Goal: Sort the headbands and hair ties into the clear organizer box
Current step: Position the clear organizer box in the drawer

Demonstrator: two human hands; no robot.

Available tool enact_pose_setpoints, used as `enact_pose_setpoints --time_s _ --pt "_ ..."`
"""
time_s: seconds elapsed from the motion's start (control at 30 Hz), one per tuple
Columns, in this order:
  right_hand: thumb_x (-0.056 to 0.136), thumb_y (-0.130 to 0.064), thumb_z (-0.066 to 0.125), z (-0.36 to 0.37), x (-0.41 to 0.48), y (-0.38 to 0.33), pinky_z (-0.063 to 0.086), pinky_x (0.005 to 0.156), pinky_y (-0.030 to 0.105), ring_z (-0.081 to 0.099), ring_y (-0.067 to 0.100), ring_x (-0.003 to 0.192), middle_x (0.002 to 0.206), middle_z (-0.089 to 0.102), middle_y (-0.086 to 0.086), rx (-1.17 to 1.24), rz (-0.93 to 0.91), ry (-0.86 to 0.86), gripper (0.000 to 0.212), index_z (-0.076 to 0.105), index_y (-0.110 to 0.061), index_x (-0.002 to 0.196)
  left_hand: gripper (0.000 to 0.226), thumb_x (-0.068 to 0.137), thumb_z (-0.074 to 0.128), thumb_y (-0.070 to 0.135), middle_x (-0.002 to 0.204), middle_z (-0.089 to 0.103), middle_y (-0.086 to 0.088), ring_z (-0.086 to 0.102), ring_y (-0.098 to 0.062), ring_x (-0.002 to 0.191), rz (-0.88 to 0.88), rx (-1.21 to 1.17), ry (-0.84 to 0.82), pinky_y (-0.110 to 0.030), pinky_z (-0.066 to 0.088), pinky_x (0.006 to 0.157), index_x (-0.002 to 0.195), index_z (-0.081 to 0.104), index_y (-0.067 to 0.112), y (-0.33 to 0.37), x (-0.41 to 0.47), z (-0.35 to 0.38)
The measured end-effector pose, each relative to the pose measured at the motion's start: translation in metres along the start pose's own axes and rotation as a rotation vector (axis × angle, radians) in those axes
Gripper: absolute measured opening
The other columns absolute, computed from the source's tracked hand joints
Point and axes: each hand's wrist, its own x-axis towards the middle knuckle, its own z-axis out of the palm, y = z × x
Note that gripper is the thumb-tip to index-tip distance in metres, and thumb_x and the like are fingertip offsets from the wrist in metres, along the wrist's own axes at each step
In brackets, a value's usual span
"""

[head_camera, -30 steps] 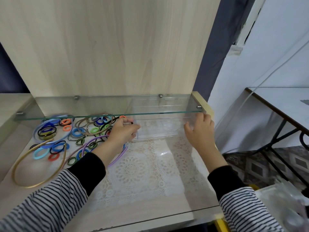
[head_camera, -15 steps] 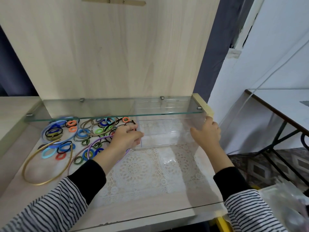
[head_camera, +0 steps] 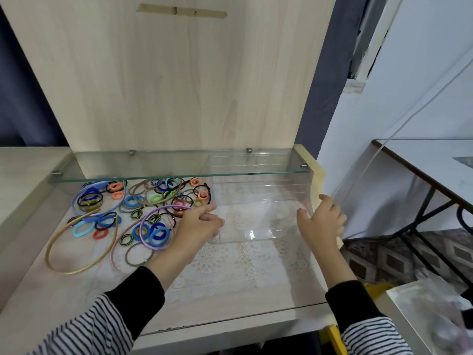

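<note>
The clear organizer box (head_camera: 261, 198) stands on the lace mat, its back half under the glass shelf. My left hand (head_camera: 202, 224) is at the box's left front corner, fingers curled over the left wall. My right hand (head_camera: 322, 221) hovers with fingers apart just beside the right wall, holding nothing. A heap of coloured hair ties (head_camera: 158, 198) lies left of the box. Among them lie a gold headband (head_camera: 76, 249), a lilac headband (head_camera: 143, 221) and a blue headband (head_camera: 102, 183).
A glass shelf (head_camera: 179, 165) hangs low over the back of the wooden desk (head_camera: 230, 319), in front of a tall wooden back panel. A raised side board (head_camera: 314, 172) closes off the right edge. A dark-framed table (head_camera: 435, 162) stands further right.
The box has slid a little toward me from under the glass shelf. My right hand has let go of its right wall and opened. The camera has tilted up.
</note>
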Motion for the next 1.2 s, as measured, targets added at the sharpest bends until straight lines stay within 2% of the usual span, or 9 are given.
enact_pose_setpoints --time_s 0.13,0.4,0.5,0.63,1.0,1.1,1.2 --pt "0.079 -0.019 0.061 0.004 -0.007 0.008 0.028 0.095 0.044 0.035 0.039 0.114 0.127 0.043 0.022 -0.003 0.015 0.027 0.059 0.04 -0.005 0.132 0.051 0.085 0.068 0.003 0.084 0.062 -0.001 0.06 -0.015 0.071 -0.003 0.015 -0.012 -0.03 0.053 0.074 0.134 0.055 0.01 -0.004 -0.006 0.004" --pt "0.084 -0.027 0.059 0.01 -0.008 0.013 0.028 0.095 0.043 0.034 0.036 0.114 0.128 0.041 0.018 -0.044 -0.007 -0.005 0.057 0.039 -0.008 0.133 0.049 0.087 0.066 0.005 0.088 0.063 0.0 0.059 -0.009 0.081 -0.021 0.1 0.017 -0.026 0.049 0.078 0.134 0.054 0.009 -0.01 -0.007 0.008" --pt "0.085 -0.027 0.057 0.012 -0.006 0.013 0.028 0.095 0.044 0.034 0.037 0.116 0.129 0.041 0.017 -0.065 -0.017 -0.031 0.055 0.039 -0.007 0.133 0.049 0.087 0.067 0.007 0.098 0.061 -0.001 0.057 -0.007 0.085 -0.008 0.161 0.032 -0.019 0.046 0.072 0.134 0.054 0.009 -0.01 -0.006 0.008" --pt "0.084 -0.022 0.056 0.015 -0.006 0.013 0.029 0.094 0.042 0.035 0.037 0.115 0.128 0.044 0.017 -0.089 -0.021 -0.048 0.051 0.043 -0.003 0.13 0.05 0.088 0.067 0.009 0.106 0.058 -0.002 0.056 -0.013 0.095 -0.032 0.209 0.024 -0.024 0.043 0.079 0.136 0.053 0.008 -0.008 -0.003 0.007" --pt "0.085 -0.019 0.051 0.017 0.001 0.014 0.028 0.095 0.042 0.034 0.036 0.115 0.13 0.042 0.015 -0.081 -0.028 -0.069 0.049 0.043 -0.001 0.13 0.052 0.088 0.068 0.01 0.107 0.058 -0.003 0.057 -0.015 0.099 -0.04 0.239 -0.001 -0.024 0.043 0.082 0.136 0.051 0.007 -0.011 0.007 0.008" --pt "0.086 -0.023 0.049 0.016 0.002 0.014 0.028 0.096 0.043 0.034 0.036 0.116 0.131 0.042 0.014 -0.115 -0.033 -0.078 0.05 0.042 -0.004 0.132 0.051 0.088 0.068 0.016 0.107 0.059 -0.002 0.056 -0.013 0.097 -0.025 0.292 -0.006 -0.021 0.043 0.077 0.136 0.052 0.009 -0.009 0.008 0.006" --pt "0.089 -0.027 0.047 0.016 0.002 0.011 0.026 0.099 0.045 0.033 0.036 0.119 0.135 0.041 0.014 -0.155 -0.04 -0.088 0.05 0.041 -0.007 0.135 0.05 0.091 0.065 0.028 0.11 0.058 0.002 0.055 -0.01 0.095 0.036 0.472 -0.022 -0.015 0.041 0.066 0.137 0.051 0.015 -0.005 0.005 0.001"
